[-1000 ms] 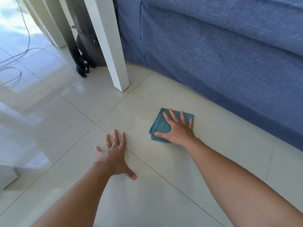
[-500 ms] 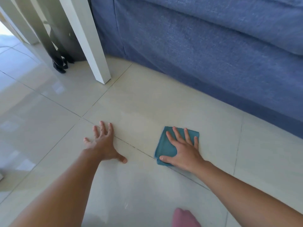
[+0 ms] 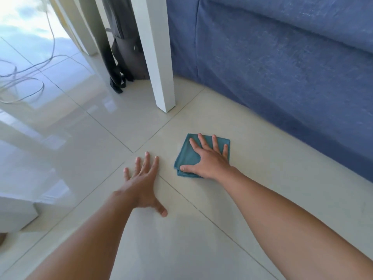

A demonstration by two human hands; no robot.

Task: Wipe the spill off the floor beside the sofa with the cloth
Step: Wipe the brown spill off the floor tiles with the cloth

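Observation:
A folded teal cloth [image 3: 187, 156] lies flat on the pale glossy floor tiles, a short way in front of the blue sofa [image 3: 282, 67]. My right hand [image 3: 210, 158] presses down on it with fingers spread, covering its right half. My left hand [image 3: 143, 182] rests palm down on the bare tile just left of the cloth, fingers apart and holding nothing. I cannot make out a distinct spill on the shiny floor around the cloth.
A white table leg [image 3: 157, 57] stands on the floor beyond the cloth, beside the sofa's corner. Behind it hangs a dark bag [image 3: 131, 57]. Loose cables [image 3: 30, 81] trail over the tiles at the far left. A white block [image 3: 16, 213] sits at the left edge.
My right hand has slid the cloth away from me, off the grout line and back toward the table leg. The left hand stays planted on the floor. The view has swung left.

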